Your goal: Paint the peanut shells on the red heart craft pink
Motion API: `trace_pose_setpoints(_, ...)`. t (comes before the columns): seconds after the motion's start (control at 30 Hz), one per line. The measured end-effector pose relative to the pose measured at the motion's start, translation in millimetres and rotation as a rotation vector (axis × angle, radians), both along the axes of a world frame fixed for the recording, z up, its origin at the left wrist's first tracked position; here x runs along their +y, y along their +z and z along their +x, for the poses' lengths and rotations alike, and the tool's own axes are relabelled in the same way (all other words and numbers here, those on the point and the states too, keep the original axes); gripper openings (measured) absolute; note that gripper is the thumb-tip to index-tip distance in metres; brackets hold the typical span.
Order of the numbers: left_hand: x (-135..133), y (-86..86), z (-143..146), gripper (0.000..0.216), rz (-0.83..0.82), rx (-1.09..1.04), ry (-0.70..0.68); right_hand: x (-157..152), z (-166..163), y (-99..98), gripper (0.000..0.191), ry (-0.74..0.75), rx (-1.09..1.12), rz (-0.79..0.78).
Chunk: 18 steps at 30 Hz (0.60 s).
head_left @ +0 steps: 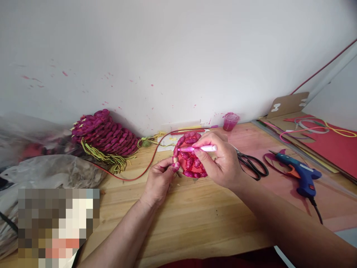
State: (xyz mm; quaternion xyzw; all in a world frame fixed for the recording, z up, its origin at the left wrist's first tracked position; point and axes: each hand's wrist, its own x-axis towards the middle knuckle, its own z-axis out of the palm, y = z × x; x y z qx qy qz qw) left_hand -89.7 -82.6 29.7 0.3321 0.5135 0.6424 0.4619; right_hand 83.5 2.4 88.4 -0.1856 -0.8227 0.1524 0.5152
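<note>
Over the wooden table I see a round red disc ornament [189, 163] with several peanut-shaped pieces, mostly magenta, around its rim and middle. My left hand [159, 176] pinches its left edge. A tan, uncoloured peanut [175, 160] shows by my left thumb. My right hand [223, 162] is closed round a slim brush [206, 148] with a white-and-pink handle. The brush's pink tip points left and meets the pieces on the ornament's upper left rim. My right hand hides part of the ornament's right side. Pink stains mark my fingertips.
A stack of magenta ornaments [107, 130] with yellow-green cords leans against the wall. A pink-stained cup [231, 122] stands behind. Black scissors [253, 166] and a blue glue gun [301, 175] lie right, near cardboard [290, 104]. A red cable [149, 163] crosses the table; plastic bags [67, 171] sit left.
</note>
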Motion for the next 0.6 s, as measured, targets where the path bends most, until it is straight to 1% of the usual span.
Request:
trace_pose_setpoints(0.13, 0.1, -0.1, 1.0, 0.034, 0.014, 0.013, -0.008, 4.1, 1.1, 0.1, 0.002, -0.031, 0.008, 0.021)
trace_pose_setpoints(0.27, 0.2, -0.1, 1.1, 0.032, 0.018, 0.021, -0.005, 1.7, 1.3, 0.6, 0.004, -0.007, -0.007, 0.049)
trace_pose_setpoints(0.4, 0.6, -1.9, -1.0, 0.031, 0.03, 0.092, 0.001, -1.7, 1.3, 0.9, 0.005, 0.02, -0.024, 0.045)
trace_pose_setpoints(0.5, 0.7, -4.1, -2.7, 0.028, 0.071, 0.158, -0.001, -1.4, 0.8, 0.1, 0.006, -0.006, -0.017, 0.074)
trace_pose_setpoints(0.6, 0.9, -6.8, -3.1, 0.025, 0.09, 0.235, 0.031, 0.3, 0.7, -1.3, 0.007, -0.029, -0.042, 0.116)
